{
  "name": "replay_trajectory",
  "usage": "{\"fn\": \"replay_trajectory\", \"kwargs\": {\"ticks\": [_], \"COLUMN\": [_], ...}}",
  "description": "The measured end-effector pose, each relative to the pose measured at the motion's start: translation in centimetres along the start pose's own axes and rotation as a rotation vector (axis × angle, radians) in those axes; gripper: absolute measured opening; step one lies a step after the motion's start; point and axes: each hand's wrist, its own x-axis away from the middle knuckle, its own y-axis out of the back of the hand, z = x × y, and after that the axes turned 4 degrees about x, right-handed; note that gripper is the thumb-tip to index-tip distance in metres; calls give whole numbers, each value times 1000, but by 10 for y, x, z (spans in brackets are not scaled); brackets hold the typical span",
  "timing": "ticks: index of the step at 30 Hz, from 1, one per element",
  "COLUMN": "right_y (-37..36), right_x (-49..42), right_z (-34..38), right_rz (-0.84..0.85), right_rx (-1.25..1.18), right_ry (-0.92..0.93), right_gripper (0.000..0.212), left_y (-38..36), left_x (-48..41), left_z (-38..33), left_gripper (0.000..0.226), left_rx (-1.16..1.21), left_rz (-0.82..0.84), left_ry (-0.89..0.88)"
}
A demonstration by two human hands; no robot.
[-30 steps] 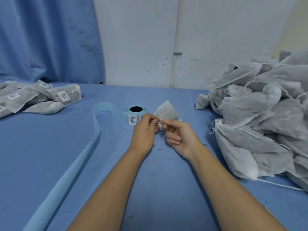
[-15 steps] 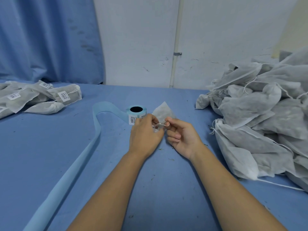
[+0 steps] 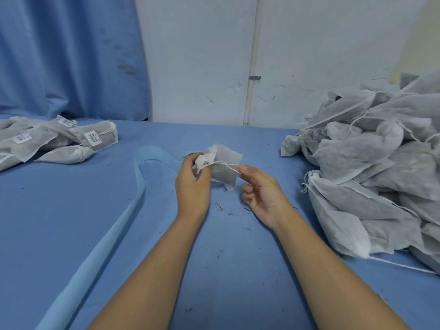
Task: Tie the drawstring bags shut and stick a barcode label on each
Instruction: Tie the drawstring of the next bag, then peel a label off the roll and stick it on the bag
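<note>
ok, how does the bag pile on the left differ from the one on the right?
The left pile carries white barcode labels; the right pile shows none. The left pile is a few bags lying low; the right pile is a far bigger, taller heap. Both are pale drawstring bags on the blue table.
</note>
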Motion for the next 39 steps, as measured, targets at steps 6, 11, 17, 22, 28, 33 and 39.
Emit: {"fn": "replay_trajectory", "kwargs": {"ticks": [6,11,17,22,28,33,39], "right_y": [-10,-15,-24,-31,-34,-36,-38], "right_x": [3,4,6,7,6,6,2], "right_z": [-6,-6,-6,-9,-15,-21,-18], "right_rz": [-174,-80,-67,-92,-70,-45,-66], "right_rx": [330,185,-33,-115,-41,85,421], "right_ry": [94,74,-15,-28,5,27,109], "right_gripper": [12,9,6,3,5,7,3], "left_y": [-2,-3,0,-9,-6,0,14], "left_x": [-4,-9,-7,2,-1,-6,-19], "left_z": [-10,-11,-12,-12,-7,-6,-3], "left_gripper": [26,22,19,34,19,13,9], "left_rx": [223,349,635,481,351,448,432], "left_rz": [-120,-169,1,84,39,8,-153], "left_ry": [194,332,404,369,317,434,443]}}
